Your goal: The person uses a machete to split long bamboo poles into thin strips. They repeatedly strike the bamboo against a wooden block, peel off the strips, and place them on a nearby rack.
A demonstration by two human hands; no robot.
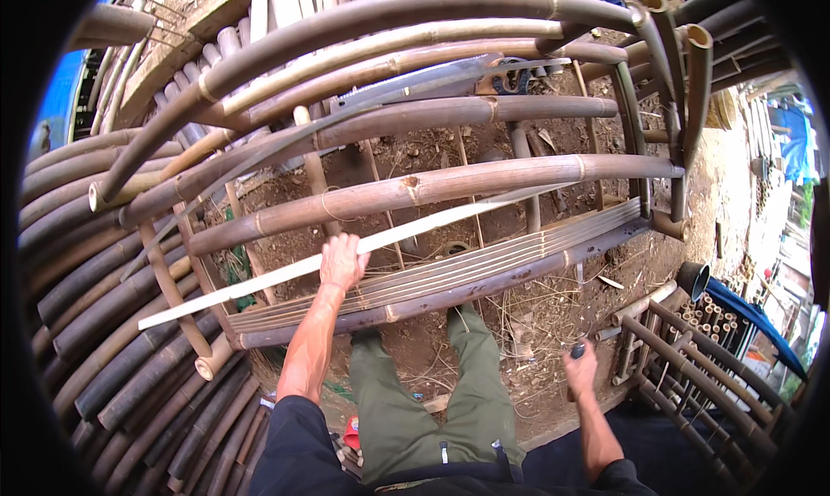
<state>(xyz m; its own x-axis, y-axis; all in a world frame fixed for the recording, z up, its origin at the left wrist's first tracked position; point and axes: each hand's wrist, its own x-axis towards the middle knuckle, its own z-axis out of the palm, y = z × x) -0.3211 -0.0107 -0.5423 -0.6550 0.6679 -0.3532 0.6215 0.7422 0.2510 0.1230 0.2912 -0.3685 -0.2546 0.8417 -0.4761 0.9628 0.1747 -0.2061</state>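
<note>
Pale strip (251,285), 1 piece, grasped by left hand (344,261) over bamboo frame (501,175); right hand (581,371) clenched around dark handle (577,351).

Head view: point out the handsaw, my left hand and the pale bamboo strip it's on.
Handsaw (439,78): head view, on the blade's flat side.
Left hand (344,261): head view, on the back of the hand.
Pale bamboo strip (415,227): head view, on the stretch right of the hand.
</note>
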